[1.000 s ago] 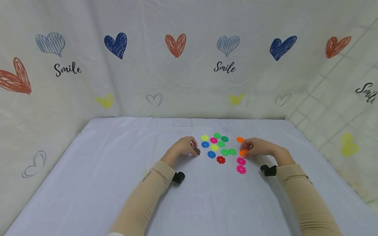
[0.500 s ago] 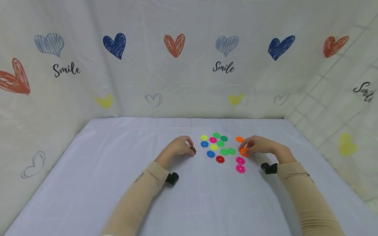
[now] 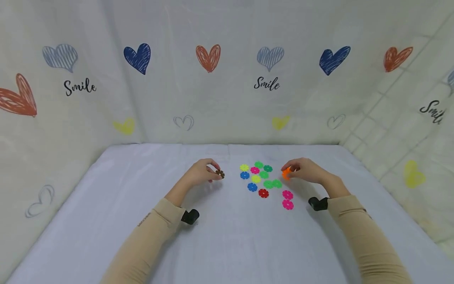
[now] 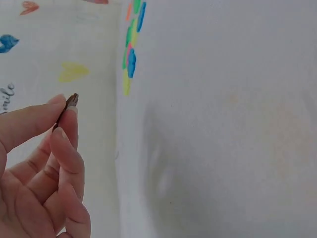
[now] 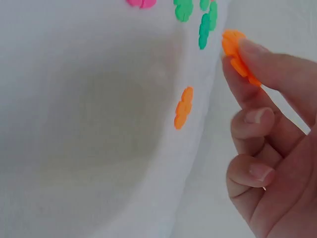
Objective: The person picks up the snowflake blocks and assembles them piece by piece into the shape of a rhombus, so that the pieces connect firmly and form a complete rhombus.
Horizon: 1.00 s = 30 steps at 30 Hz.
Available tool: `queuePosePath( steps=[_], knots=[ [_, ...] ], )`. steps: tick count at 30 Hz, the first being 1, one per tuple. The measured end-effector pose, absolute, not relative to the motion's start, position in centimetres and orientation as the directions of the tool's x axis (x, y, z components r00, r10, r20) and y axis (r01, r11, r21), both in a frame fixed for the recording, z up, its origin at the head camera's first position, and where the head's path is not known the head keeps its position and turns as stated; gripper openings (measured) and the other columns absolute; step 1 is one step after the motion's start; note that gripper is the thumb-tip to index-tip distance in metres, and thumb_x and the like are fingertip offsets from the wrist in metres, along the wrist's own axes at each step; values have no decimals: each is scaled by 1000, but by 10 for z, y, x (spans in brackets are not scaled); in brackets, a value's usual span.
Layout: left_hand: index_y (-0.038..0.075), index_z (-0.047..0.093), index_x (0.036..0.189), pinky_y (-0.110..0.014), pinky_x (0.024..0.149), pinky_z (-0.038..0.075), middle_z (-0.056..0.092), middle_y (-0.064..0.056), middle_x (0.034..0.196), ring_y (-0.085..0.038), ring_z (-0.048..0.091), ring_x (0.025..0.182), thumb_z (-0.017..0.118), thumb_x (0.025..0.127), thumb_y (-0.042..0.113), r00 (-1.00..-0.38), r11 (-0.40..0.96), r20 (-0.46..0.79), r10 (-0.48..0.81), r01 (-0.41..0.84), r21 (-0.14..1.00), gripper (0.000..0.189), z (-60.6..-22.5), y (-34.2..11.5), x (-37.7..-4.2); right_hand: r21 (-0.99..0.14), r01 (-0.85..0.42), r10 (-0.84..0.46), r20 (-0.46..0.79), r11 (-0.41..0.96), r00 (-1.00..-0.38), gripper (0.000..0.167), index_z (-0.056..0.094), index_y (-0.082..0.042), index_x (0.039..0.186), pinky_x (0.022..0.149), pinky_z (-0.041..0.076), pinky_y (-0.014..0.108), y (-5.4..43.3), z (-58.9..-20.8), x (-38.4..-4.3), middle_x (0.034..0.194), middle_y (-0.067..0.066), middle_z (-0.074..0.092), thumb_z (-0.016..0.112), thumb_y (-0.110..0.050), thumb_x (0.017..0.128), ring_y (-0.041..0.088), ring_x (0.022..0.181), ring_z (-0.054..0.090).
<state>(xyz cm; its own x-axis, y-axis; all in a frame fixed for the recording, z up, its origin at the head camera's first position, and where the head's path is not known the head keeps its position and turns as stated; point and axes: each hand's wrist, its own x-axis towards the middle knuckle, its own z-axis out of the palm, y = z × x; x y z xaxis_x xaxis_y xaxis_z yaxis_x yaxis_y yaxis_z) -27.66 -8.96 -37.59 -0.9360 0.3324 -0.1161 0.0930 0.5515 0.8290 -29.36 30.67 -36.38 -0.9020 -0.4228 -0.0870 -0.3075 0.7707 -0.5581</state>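
My left hand [image 3: 202, 172] pinches a brown notched flower-shaped plastic disc [image 3: 220, 174] between thumb and fingers, left of the group of discs. Seen from the left wrist, the brown disc [image 4: 73, 100] is nearly edge-on at the fingertips. On the other side, my right hand [image 3: 307, 170] pinches an orange notched disc [image 3: 285, 174] and holds it above the cloth. The right wrist view shows this orange disc [image 5: 233, 43] under the thumb, while a second orange disc [image 5: 183, 108] lies on the table. In the head view the two orange discs overlap.
Between the hands lie several similar discs: yellow [image 3: 244, 167], blue [image 3: 252, 187], red [image 3: 263, 193] and green [image 3: 276, 183]. Two pink discs [image 3: 287, 195] lie in front of the right hand. A white cloth covers the table [image 3: 227, 244]; a heart-printed curtain [image 3: 227, 94] hangs behind.
My left hand has moved left and a little away from me with the brown disc, up off the cloth. My right hand has lifted the orange disc and shifted slightly farther back.
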Motion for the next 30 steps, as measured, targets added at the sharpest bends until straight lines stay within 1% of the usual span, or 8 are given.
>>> queuePosePath(
  steps=[7,11,14,18,22,25,28,30],
  knots=[
    [5,64,121,-39,81,47,76,-7,95,-29,67,87,79,91,16,-953,457,-93,287,52,888,35,-370,-106,-271,-590,-286,-327,39,755,-944,29,69,-2,126,78,53,36,291,-363,-290,104,10,68,67,-10,98,29,96,60],
    [7,64,123,-43,87,46,76,-5,98,-24,64,87,78,92,18,-957,387,-128,259,-18,922,36,-375,-115,-269,-633,-309,-308,116,710,-944,30,68,0,127,76,54,32,280,-368,-286,105,12,71,67,-8,99,33,91,65],
    [10,64,125,-43,90,45,76,-3,101,-19,62,89,78,92,21,-961,316,-145,237,-65,947,37,-377,-120,-270,-670,-336,-296,178,662,-938,28,68,1,126,76,55,27,272,-369,-282,106,14,72,66,-6,99,37,91,68],
    [12,63,129,-41,90,44,75,-4,103,-18,59,90,76,93,23,-965,217,-141,221,-92,972,39,-379,-125,-271,-716,-353,-266,237,603,-934,26,68,0,125,81,58,31,259,-367,-278,107,15,73,65,-7,101,40,94,69],
    [12,62,130,-38,87,43,75,-7,105,-17,58,89,74,94,22,-965,174,-151,216,-115,978,40,-379,-129,-267,-772,-345,-251,245,533,-936,27,67,1,127,86,59,38,244,-365,-273,108,17,72,65,-8,101,42,96,69],
    [11,61,130,-37,85,44,76,-4,103,-16,59,86,74,94,19,-962,169,-154,223,-118,979,39,-377,-131,-261,-806,-345,-269,239,481,-933,28,66,2,127,87,58,35,231,-364,-267,110,18,72,65,-9,101,43,98,69],
    [10,60,130,-37,84,44,77,0,100,-16,60,83,73,95,16,-957,173,-151,249,-109,979,38,-376,-131,-255,-826,-349,-298,231,443,-926,24,67,2,122,87,59,36,218,-363,-262,107,16,73,66,-10,101,44,99,69],
    [10,60,130,-37,84,44,77,0,100,-15,60,81,73,95,15,-951,178,-151,271,-104,978,38,-377,-128,-253,-835,-352,-324,223,423,-919,22,67,2,118,86,59,40,212,-362,-259,104,15,73,67,-11,100,44,98,69]
  ],
)
